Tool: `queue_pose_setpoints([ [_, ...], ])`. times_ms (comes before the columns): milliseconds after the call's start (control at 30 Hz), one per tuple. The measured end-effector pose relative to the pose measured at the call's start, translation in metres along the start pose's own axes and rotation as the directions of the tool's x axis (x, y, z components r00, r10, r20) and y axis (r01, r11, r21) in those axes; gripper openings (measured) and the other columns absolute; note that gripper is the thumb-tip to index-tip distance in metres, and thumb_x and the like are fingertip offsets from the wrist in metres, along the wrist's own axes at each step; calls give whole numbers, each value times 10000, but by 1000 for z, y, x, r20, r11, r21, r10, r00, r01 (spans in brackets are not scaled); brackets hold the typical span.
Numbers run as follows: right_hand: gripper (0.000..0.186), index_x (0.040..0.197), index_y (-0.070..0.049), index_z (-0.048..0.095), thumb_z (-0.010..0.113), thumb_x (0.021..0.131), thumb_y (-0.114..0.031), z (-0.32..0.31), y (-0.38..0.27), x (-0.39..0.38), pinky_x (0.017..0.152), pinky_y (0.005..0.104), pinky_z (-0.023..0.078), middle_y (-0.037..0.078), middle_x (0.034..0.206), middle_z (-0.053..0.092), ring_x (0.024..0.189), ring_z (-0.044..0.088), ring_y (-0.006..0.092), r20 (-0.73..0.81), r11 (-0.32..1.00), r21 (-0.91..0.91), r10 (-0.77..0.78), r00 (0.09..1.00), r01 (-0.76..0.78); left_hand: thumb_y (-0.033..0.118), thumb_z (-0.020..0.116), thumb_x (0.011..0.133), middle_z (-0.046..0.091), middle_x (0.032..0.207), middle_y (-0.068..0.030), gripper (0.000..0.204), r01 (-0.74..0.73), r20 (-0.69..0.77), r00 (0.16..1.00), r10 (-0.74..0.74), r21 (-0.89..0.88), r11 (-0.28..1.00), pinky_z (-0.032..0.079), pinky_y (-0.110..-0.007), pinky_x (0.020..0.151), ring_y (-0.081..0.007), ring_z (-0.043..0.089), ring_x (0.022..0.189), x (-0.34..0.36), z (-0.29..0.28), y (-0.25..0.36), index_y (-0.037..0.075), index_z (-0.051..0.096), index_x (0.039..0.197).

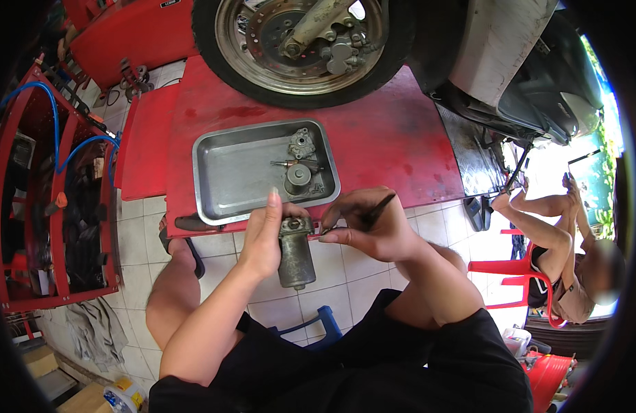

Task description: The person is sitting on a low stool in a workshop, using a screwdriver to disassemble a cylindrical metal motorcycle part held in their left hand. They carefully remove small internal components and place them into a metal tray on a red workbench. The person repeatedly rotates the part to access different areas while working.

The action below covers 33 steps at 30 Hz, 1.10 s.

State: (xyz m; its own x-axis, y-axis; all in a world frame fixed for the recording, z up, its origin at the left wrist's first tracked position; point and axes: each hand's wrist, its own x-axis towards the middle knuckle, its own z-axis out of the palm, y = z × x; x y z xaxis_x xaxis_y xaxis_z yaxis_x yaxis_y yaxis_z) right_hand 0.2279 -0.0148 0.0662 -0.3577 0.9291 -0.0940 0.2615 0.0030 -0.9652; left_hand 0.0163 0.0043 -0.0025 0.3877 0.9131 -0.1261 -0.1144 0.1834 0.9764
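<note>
A person's left hand [265,237] curls around the flanged top of a dull grey, cylindrical metal housing [296,261], thumb raised toward 12 o'clock, closed end hanging toward 6, a grip that seems meant to steady it. At 3 o'clock from the housing, the right hand [376,230] narrows to a pinch on a slender, dark implement [380,208], its near end by the flange; whether they touch cannot be told. The housing is held off the near edge of a red-topped workbench [400,155], probably for free access all round.

At 11 o'clock from it sits a silver, rectangular metal tray [232,175], whose raised walls likely keep loose pieces from rolling away. Inside, a pale grey cast-metal part [302,142] lies between 1 and 2 o'clock; a round, cup-shaped metal piece [298,177] and small, dark screws [318,188] lie between 3 and 4. A black-tyred motorbike wheel [292,48] stands at 12.
</note>
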Motion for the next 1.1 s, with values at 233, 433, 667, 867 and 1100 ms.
queue_pose_setpoints([
  [233,208,902,-8,711,831,735,-41,20,-7,0,565,308,479,70,839,676,678,618,197,-36,922,-263,-304,952,284,563,196,1057,671,783,-126,779,-95,67,994,84,184,978,488,-359,761,-264,645,765,-7,9,-14,-19,696,925],
  [433,213,867,-14,731,859,703,-58,21,-1,-2,699,332,561,88,895,693,811,690,242,5,886,-365,-304,953,285,629,146,1034,687,824,-97,860,-117,168,983,67,306,945,504,-319,753,-188,646,794,-9,7,-24,-31,688,932],
  [667,253,882,20,711,855,686,-50,26,1,-8,689,344,558,114,897,682,797,683,270,-23,871,-444,-245,969,210,479,237,1063,610,722,-253,690,-230,131,972,193,403,886,450,-479,672,-485,584,745,-6,13,-22,-23,650,832],
  [867,256,915,5,709,815,697,-77,32,4,-9,675,420,536,124,884,674,795,658,349,-59,896,-393,-249,967,207,491,227,1059,625,754,-259,706,-243,195,965,173,431,869,466,-479,694,-499,587,784,-5,10,-24,-30,676,897],
  [1100,262,924,3,711,828,699,-62,34,6,-9,706,402,552,136,875,692,822,680,348,-70,904,-374,-249,966,206,548,182,1043,650,785,-223,761,-211,207,969,137,397,893,477,-446,726,-434,616,804,-6,7,-19,-19,685,982],
])
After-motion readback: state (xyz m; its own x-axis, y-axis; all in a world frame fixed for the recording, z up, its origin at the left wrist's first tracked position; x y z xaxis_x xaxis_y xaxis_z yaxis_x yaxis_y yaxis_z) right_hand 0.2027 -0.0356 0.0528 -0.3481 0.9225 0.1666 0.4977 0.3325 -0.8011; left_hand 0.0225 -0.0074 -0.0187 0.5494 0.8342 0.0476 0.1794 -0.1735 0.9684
